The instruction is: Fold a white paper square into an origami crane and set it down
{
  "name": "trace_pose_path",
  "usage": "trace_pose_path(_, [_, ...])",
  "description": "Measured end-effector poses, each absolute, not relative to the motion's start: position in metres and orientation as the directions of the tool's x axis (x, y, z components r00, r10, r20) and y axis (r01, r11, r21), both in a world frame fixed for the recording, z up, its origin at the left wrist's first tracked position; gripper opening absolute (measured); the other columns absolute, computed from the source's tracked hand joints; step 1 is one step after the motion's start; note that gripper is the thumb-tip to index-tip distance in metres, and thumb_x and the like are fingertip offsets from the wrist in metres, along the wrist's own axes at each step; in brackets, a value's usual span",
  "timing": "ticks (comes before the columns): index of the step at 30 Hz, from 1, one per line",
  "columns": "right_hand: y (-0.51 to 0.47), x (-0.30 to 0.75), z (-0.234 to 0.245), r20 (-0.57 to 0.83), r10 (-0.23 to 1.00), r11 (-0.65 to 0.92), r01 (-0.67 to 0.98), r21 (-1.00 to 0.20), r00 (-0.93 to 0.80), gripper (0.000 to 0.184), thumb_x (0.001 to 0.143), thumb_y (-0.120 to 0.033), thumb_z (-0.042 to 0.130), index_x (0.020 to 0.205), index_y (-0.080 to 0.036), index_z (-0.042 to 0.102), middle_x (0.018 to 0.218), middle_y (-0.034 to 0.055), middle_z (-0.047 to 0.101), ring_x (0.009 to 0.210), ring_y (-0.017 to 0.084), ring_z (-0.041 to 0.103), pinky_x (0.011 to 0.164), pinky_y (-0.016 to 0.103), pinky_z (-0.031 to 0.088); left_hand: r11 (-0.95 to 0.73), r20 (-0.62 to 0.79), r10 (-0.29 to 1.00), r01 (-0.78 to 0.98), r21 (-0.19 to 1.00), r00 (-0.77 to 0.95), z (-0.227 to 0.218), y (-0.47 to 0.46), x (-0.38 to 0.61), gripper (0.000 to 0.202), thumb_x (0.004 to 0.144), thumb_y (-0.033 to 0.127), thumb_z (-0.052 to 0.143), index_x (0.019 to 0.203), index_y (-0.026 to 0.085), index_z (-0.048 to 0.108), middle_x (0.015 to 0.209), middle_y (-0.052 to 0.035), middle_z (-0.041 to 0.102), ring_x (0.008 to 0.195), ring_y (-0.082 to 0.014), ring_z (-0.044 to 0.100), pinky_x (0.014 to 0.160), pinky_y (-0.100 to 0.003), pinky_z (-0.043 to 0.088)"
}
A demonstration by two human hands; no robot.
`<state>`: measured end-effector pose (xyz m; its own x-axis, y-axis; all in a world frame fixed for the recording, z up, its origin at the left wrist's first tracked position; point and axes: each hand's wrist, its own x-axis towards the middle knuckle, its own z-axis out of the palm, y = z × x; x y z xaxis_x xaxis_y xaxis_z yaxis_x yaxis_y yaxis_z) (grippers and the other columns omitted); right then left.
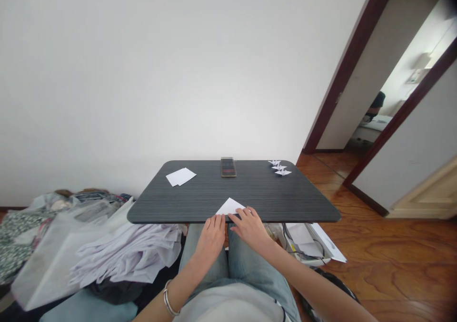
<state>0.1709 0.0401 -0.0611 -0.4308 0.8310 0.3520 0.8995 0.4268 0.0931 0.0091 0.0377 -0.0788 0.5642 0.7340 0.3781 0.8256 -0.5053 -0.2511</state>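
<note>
A white sheet of paper (230,206), folded into a triangle, lies at the near edge of a dark grey table (293,198). My left hand (211,236) rests at the table's edge with its fingertips on the paper's left corner, fingers stretched flat. My right hand (250,226) lies with spread fingers pressing the paper's lower right side. A silver bracelet (167,300) circles my left wrist.
On the table stand a small dark phone-like object (228,167) at the back centre, a stack of white paper (181,176) at the back left and folded paper cranes (280,168) at the back right. Bags and clothes (71,236) pile on the floor at left. A doorway (385,117) opens at right, with a person in the room beyond it.
</note>
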Motion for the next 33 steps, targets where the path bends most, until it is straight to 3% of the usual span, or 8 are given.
trace_pose_path(19, [0.032, 0.215, -0.067, 0.404, 0.852, 0.347, 0.937, 0.042, -0.333, 0.026, 0.083, -0.029, 0.058, 0.109, -0.022, 0.06, 0.103, 0.0075, 0.061, 0.097, 0.022, 0.054, 0.094, 0.039, 0.033, -0.526, 0.383, 0.734, 0.826, -0.2, 0.56, -0.078, 0.038, 0.003, 0.046, 0.082, 0.01, 0.044, 0.128, 0.012, 0.041, 0.105, -0.012, 0.052, 0.098, -0.0247, 0.047, 0.083, -0.037, 0.04])
trace_pose_path(33, [0.03, 0.241, -0.073, 0.423, 0.857, 0.303, 0.952, 0.046, -0.293, 0.027, 0.086, -0.03, 0.054, 0.111, -0.02, 0.06, 0.107, 0.0089, 0.061, 0.099, 0.022, 0.053, 0.09, 0.037, 0.036, -0.543, 0.381, 0.732, 0.821, -0.174, 0.565, -0.074, 0.041, 0.002, 0.043, 0.082, 0.013, 0.045, 0.125, 0.012, 0.044, 0.102, -0.0105, 0.052, 0.097, -0.0249, 0.047, 0.086, -0.039, 0.039])
